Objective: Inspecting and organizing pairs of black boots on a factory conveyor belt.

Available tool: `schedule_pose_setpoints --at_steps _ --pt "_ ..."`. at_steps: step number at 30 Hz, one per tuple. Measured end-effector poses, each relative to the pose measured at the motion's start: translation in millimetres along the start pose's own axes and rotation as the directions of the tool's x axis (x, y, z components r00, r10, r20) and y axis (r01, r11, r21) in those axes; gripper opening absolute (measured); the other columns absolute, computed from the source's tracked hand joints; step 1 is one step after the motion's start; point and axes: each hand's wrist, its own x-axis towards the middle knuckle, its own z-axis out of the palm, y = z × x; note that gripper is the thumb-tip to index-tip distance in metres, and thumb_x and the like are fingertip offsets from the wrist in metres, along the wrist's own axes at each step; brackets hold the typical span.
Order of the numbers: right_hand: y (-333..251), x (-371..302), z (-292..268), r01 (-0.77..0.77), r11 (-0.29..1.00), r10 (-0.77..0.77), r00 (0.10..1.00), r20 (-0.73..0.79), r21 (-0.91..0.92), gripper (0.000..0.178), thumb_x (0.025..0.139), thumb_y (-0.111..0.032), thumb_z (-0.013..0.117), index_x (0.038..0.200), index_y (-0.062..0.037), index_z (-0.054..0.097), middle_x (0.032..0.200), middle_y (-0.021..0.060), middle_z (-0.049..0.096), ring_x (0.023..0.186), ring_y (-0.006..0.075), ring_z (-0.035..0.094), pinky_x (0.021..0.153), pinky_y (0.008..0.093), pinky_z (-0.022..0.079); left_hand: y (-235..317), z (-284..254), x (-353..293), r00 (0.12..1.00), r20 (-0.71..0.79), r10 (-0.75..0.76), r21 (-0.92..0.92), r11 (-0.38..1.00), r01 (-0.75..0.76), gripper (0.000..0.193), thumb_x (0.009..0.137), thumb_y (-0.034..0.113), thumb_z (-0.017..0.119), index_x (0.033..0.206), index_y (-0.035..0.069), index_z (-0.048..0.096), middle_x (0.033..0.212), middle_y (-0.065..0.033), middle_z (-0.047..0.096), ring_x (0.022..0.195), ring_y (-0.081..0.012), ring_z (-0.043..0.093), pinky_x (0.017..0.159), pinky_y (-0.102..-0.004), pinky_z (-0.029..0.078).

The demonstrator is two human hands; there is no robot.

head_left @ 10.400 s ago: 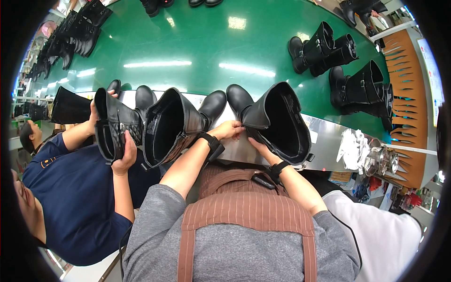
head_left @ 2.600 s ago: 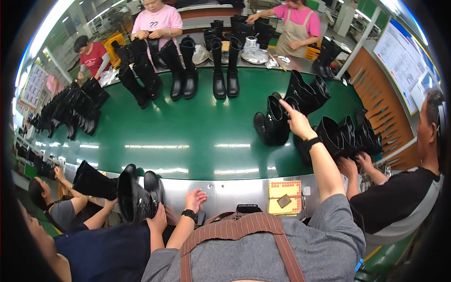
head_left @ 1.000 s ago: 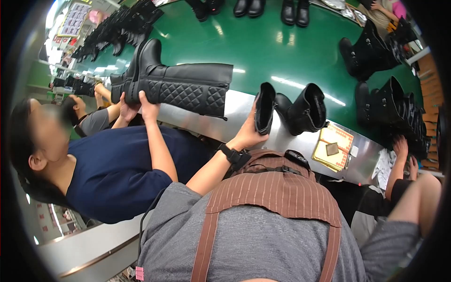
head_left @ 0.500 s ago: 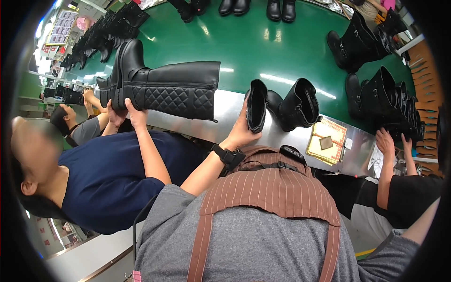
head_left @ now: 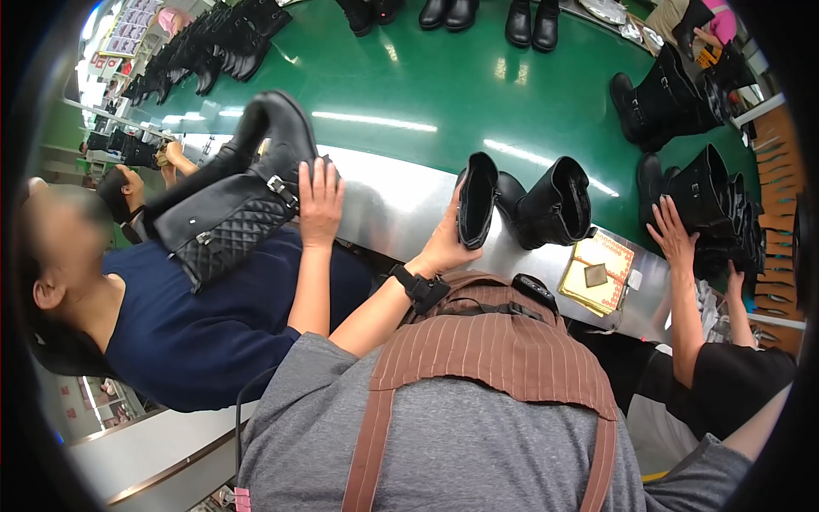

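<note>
My left hand (head_left: 447,243) is closed around the side of a black boot (head_left: 479,192), whose opening faces me at the metal front edge of the table. Just right of it, a second black ankle-height boot (head_left: 550,209) stands upright with its opening up, no hand on it. I cannot see my right hand; only part of my right arm shows at the lower right, running out of the picture. A dark band with a small device sits on my left wrist.
A green worktable (head_left: 384,94) carries black boots along its far edge and both sides. Yellow printed cards (head_left: 597,277) lie on the metal edge. At left, a co-worker holds a tall quilted boot (head_left: 239,222); at right, another person's hand (head_left: 674,230) touches buckled boots (head_left: 699,196).
My left hand still grips the same boot. The left co-worker has turned the quilted boot, bringing its buckles into view. The right person's hand has moved up onto a boot.
</note>
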Motion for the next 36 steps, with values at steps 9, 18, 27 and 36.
schedule_pose_setpoints --at_steps 9,18,27,36 --pt "117 -13 6 -0.421 -0.163 0.339 0.826 0.451 0.893 0.056 0.093 -0.028 0.059 0.144 -0.0113 0.041 0.133 0.0107 0.048 0.119 0.0205 0.047 0.099 0.0384 0.040 -14 3 6 0.996 -0.015 0.093 0.059 0.994 -0.092 0.108 0.066 0.006 0.077 0.153 0.004 0.013 0.143 -0.0167 0.042 0.131 -0.0242 0.045 0.108 -0.0344 0.036" --pt "171 -12 -85 0.594 -0.798 0.228 0.450 0.864 -0.098 0.050 0.098 -0.032 0.055 0.142 -0.0102 0.045 0.122 0.0120 0.059 0.107 0.0189 0.059 0.090 0.0349 0.048 -41 -22 -2 0.992 0.012 -0.127 -0.106 0.986 0.127 0.068 0.067 -0.001 0.073 0.130 0.001 0.048 0.115 -0.0079 0.062 0.107 -0.0170 0.058 0.096 -0.0312 0.045" --pt "210 71 -131 -0.065 -0.974 0.109 0.700 0.706 0.215 0.036 0.090 -0.032 0.054 0.095 0.0026 0.064 0.077 0.0243 0.066 0.081 0.0392 0.067 0.076 0.0443 0.052 -40 -6 -20 0.981 -0.091 -0.173 -0.031 0.985 0.171 0.047 0.085 0.020 0.075 0.124 -0.001 0.059 0.119 -0.0070 0.064 0.106 -0.0136 0.057 0.088 -0.0293 0.048" --pt "173 17 -149 -0.057 -0.993 0.042 0.630 0.775 0.100 0.032 0.093 -0.021 0.054 0.080 0.0073 0.053 0.069 0.0266 0.059 0.074 0.0427 0.063 0.065 0.0453 0.048 -73 -1 -25 0.951 -0.090 -0.296 -0.095 0.953 0.287 0.041 0.090 0.025 0.070 0.121 0.000 0.062 0.118 -0.0080 0.066 0.106 -0.0160 0.060 0.093 -0.0307 0.046"
